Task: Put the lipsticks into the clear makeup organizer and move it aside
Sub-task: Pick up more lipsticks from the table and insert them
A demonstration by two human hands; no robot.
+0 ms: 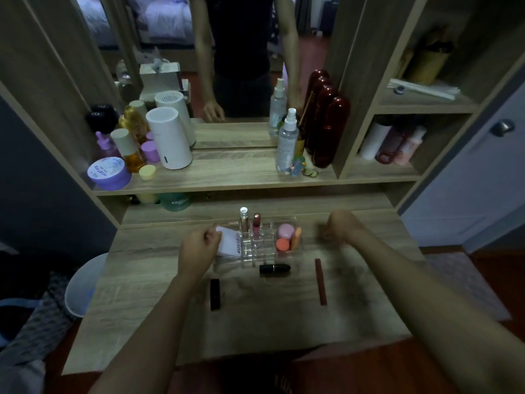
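Observation:
The clear makeup organizer (pixel 251 261) stands mid-desk. Two lipsticks stand upright in its back slots: a silver-capped one (pixel 243 218) and a pink-red one (pixel 256 223). A white packet (pixel 228 245) leans in its left compartment, and my left hand (pixel 197 247) curls around the packet's left corner. My right hand (pixel 342 226) is a blurred fist to the right of the organizer, apart from it, with nothing visible in it. On the desk lie a black lipstick (pixel 274 269) just in front of the organizer, another black lipstick (pixel 215 294) nearer me, and a thin red lip stick (pixel 320 281) on the right.
Pink and orange sponges (pixel 285 237) fill the organizer's right compartment. The raised shelf behind holds a white cylinder (pixel 169 137), a purple jar (pixel 109 173), spray bottles (pixel 287 143) and dark red bottles (pixel 329 129), with a mirror behind. A white bin (pixel 83 282) stands left of the desk.

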